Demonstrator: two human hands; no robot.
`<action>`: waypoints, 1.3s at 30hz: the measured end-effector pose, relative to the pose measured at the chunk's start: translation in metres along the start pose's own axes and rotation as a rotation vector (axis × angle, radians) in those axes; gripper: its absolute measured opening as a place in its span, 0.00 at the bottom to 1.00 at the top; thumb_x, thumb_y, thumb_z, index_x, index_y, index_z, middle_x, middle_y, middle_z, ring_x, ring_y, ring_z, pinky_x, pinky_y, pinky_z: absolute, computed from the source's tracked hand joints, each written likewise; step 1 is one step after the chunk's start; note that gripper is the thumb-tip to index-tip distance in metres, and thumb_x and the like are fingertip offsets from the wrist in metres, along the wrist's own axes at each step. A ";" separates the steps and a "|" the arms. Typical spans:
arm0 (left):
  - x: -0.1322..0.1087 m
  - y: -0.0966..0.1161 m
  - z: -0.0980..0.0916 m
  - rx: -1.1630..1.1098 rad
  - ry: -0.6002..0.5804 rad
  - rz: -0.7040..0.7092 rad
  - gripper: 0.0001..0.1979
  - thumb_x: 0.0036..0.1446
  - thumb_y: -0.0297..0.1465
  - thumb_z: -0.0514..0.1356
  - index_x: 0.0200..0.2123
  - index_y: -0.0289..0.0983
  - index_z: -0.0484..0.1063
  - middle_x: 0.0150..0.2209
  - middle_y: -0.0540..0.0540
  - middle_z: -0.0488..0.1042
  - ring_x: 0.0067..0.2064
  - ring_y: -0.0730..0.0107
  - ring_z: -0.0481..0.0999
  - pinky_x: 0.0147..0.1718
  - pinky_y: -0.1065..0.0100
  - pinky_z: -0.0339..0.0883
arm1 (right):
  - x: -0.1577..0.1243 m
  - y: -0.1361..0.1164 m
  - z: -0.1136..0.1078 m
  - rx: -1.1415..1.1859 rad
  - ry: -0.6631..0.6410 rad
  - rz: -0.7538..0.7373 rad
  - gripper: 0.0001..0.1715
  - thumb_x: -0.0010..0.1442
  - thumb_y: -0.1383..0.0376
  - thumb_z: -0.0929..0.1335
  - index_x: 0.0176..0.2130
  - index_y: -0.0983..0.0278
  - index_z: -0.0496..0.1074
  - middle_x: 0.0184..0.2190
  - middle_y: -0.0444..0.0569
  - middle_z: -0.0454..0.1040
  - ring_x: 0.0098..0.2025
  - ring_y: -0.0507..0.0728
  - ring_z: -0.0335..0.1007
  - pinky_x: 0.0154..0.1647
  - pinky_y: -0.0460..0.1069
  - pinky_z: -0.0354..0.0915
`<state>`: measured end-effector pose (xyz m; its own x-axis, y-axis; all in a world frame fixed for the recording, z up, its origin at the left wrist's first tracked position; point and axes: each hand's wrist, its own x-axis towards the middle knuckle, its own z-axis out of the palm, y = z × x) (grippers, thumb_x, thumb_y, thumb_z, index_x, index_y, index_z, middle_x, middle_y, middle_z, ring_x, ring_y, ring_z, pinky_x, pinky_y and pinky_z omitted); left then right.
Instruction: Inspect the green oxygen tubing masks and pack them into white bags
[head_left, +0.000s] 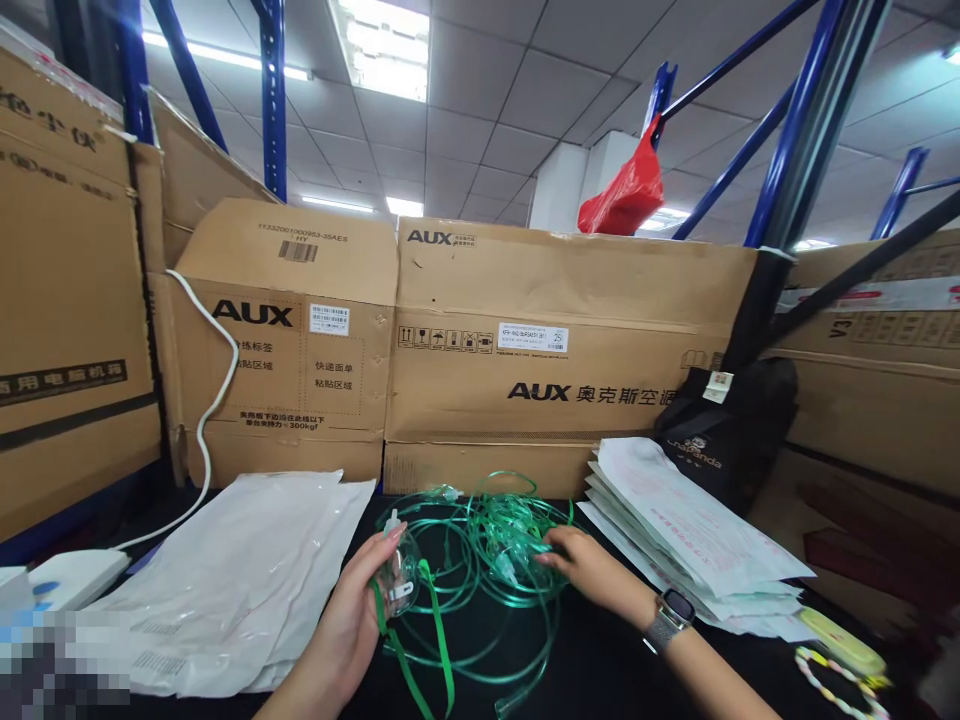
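A clear oxygen mask [403,578] is in my left hand [356,585], whose thumb and fingers are closed around its side. From the mask hangs a green elastic strap [441,630] in a loop toward the front. Coils of thin green tubing [463,530] lie in a heap beside it on the dark table, with more clear plastic parts among them. At the heap's right side, my right hand [586,560] has its fingers curled onto the tubing. Its fingertips are partly hidden there. A loose tube end [511,703] lies near the front edge.
White plastic packages [232,570] lie at left beside a white device with a cable [204,430]. Stacked paper pouches [690,530] stand at right, near a yellow case [844,640] and bead bracelet [825,685]. Cardboard boxes [465,400] and a black bag [739,420] close off the back.
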<state>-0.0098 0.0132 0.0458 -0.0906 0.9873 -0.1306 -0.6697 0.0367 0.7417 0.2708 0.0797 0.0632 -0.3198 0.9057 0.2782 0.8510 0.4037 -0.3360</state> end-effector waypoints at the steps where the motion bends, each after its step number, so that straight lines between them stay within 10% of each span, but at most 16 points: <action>1: 0.000 -0.001 0.000 -0.002 -0.001 -0.010 0.12 0.47 0.29 0.61 0.39 0.38 0.72 0.34 0.49 0.73 0.30 0.76 0.71 0.26 0.75 0.67 | 0.004 -0.001 -0.004 0.020 0.023 -0.002 0.07 0.50 0.63 0.65 0.23 0.63 0.67 0.23 0.47 0.72 0.27 0.55 0.67 0.29 0.46 0.59; 15: 0.000 -0.003 0.002 -0.036 -0.020 -0.067 0.13 0.46 0.28 0.61 0.38 0.37 0.72 0.34 0.48 0.72 0.30 0.75 0.71 0.25 0.75 0.66 | 0.040 -0.053 -0.134 0.639 1.010 -0.051 0.11 0.59 0.57 0.55 0.31 0.61 0.59 0.19 0.37 0.58 0.12 0.45 0.53 0.12 0.41 0.56; 22: -0.005 -0.004 0.006 -0.076 0.028 -0.048 0.10 0.47 0.27 0.59 0.36 0.36 0.73 0.31 0.48 0.74 0.31 0.73 0.72 0.29 0.74 0.66 | 0.027 -0.063 -0.060 1.446 0.359 0.071 0.12 0.47 0.58 0.68 0.27 0.64 0.65 0.14 0.35 0.59 0.09 0.41 0.43 0.07 0.38 0.42; 28: -0.007 -0.004 0.011 0.028 -0.065 0.039 0.07 0.39 0.34 0.64 0.25 0.38 0.71 0.17 0.56 0.65 0.20 0.77 0.64 0.21 0.76 0.57 | 0.030 -0.035 0.042 1.549 0.182 0.247 0.13 0.44 0.60 0.70 0.23 0.66 0.65 0.12 0.36 0.57 0.10 0.41 0.39 0.07 0.38 0.38; 39: 0.002 -0.043 0.007 0.170 -0.254 -0.260 0.17 0.32 0.41 0.66 0.23 0.36 0.69 0.14 0.55 0.61 0.17 0.79 0.59 0.18 0.74 0.51 | 0.018 -0.036 0.041 1.482 0.140 0.269 0.10 0.45 0.61 0.69 0.29 0.64 0.71 0.22 0.42 0.64 0.23 0.49 0.60 0.26 0.46 0.61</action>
<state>0.0239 0.0151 0.0185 0.2653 0.9478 -0.1768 -0.5125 0.2940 0.8068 0.2176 0.0866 0.0433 -0.1134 0.9869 0.1145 -0.3286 0.0715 -0.9417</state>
